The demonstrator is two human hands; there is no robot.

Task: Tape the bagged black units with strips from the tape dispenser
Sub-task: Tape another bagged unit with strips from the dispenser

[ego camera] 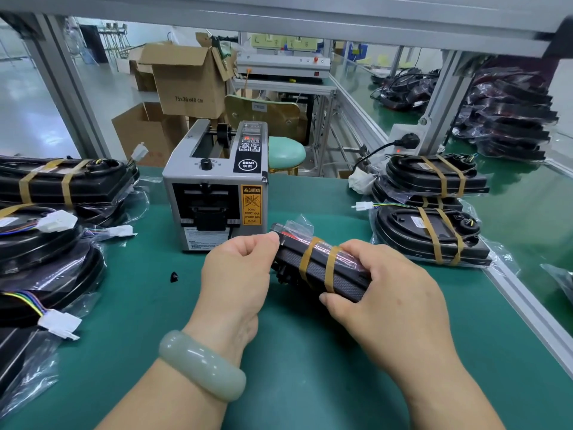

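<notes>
Green matting covers the bench, with one tape dispenser (217, 184) standing mid-bench. Just in front of the dispenser, both hands hold one bagged black unit (348, 282). The left hand (238, 268) pinches the end nearer the dispenser, and the right hand (387, 283) is curled round the other end. Two tape strips (331, 271) already band it, so its taping looks finished. The next move is probably to set it with the three taped units (400, 231) right of the dispenser. The pile (46, 259) left of the dispenser is too overlapped to count.

Green bench mat (155, 305), tape dispenser (217, 187), taped bagged units (431, 234), black chip (174, 276)
</notes>
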